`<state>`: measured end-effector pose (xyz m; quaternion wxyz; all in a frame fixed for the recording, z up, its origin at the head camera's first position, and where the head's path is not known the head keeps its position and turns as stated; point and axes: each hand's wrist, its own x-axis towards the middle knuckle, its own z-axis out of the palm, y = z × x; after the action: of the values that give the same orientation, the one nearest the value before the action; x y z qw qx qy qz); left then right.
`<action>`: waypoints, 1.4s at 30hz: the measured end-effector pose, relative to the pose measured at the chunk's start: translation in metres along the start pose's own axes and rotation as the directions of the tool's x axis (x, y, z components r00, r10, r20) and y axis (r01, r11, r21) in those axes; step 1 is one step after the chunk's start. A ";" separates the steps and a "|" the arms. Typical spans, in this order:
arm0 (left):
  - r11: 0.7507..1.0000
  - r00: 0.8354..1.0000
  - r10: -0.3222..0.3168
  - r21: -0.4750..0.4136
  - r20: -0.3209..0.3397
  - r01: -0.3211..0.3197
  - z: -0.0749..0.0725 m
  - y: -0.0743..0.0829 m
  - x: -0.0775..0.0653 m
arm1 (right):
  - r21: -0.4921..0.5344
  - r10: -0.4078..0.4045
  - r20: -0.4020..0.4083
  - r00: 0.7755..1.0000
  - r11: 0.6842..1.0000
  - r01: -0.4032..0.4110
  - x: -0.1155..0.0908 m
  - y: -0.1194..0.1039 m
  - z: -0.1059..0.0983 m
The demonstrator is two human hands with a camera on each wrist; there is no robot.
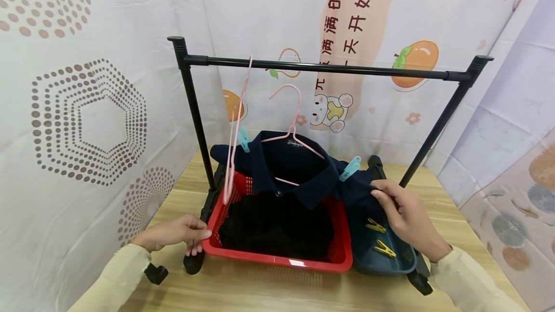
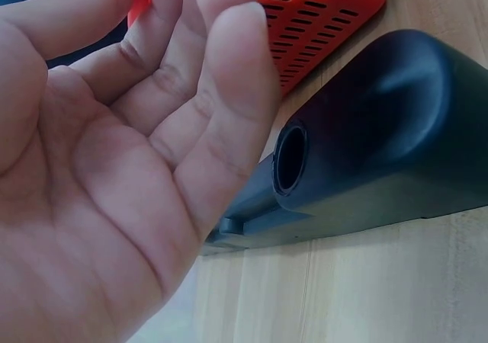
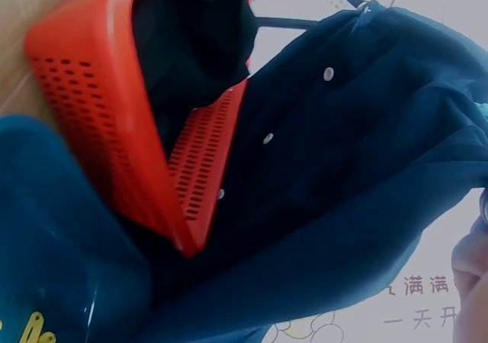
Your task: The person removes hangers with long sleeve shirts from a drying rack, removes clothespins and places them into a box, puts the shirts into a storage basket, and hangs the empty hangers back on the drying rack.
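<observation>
My left hand [image 1: 191, 235] grips the left rim of a red plastic basket [image 1: 277, 260], its thumb on top of the edge. Dark cloth [image 1: 277, 227] lies inside the basket. Behind and above it, a navy polo shirt [image 1: 316, 182] is on a pink hanger [image 1: 291, 131], whose hook shows below the rack's bar. Two light-blue clothespins [image 1: 350, 168] clip the shirt near its shoulders. With thumb and fingers my right hand [image 1: 403, 211] pinches the shirt's sleeve at the right. In the right wrist view the shirt front [image 3: 343, 145] hangs spread, white buttons showing.
A black garment rack [image 1: 329, 68] spans the baskets, its feet on the wooden table [image 1: 243, 292]. Another pink hanger [image 1: 236, 143] hangs edge-on from the bar at left. Yellow clothespins [image 1: 384, 248] lie in a dark blue bin [image 1: 381, 269] right of the basket. Printed curtains surround the table.
</observation>
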<state>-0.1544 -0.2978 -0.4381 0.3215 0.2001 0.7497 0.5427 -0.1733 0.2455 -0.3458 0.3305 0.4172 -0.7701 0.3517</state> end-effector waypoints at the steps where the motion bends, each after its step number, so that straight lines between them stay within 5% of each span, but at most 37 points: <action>1: 1.000 1.000 0.001 -0.002 0.003 -0.001 0.000 0.000 0.000 | 0.013 0.008 -0.001 1.000 1.000 -0.008 0.001 -0.001 -0.001; 8: 1.000 1.000 0.011 -0.006 0.012 -0.011 0.000 0.001 0.000 | 0.053 0.056 0.001 0.998 0.997 -0.056 0.003 -0.009 -0.009; 16: 1.000 1.000 0.014 -0.012 0.017 -0.014 -0.002 0.001 0.000 | 0.090 -0.025 0.069 0.997 0.996 0.019 -0.005 -0.007 -0.005; 21: 1.000 1.000 0.012 -0.013 0.013 -0.012 -0.001 0.000 0.000 | 0.146 0.035 0.189 0.981 0.987 -0.063 -0.021 -0.006 0.005; 31: 1.000 1.000 0.010 -0.013 0.004 -0.010 -0.001 -0.001 0.002 | 0.182 0.157 0.293 0.943 0.959 -0.217 -0.046 -0.006 0.022; 42: 0.995 0.995 -0.040 0.085 -0.086 0.047 -0.001 -0.002 -0.002 | 0.192 0.158 0.347 0.924 0.953 -0.235 -0.064 -0.001 0.037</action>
<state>-0.1539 -0.3008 -0.4388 0.2922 0.1743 0.7898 0.5104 -0.1524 0.2414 -0.4166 0.1103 0.4254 -0.8064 0.3957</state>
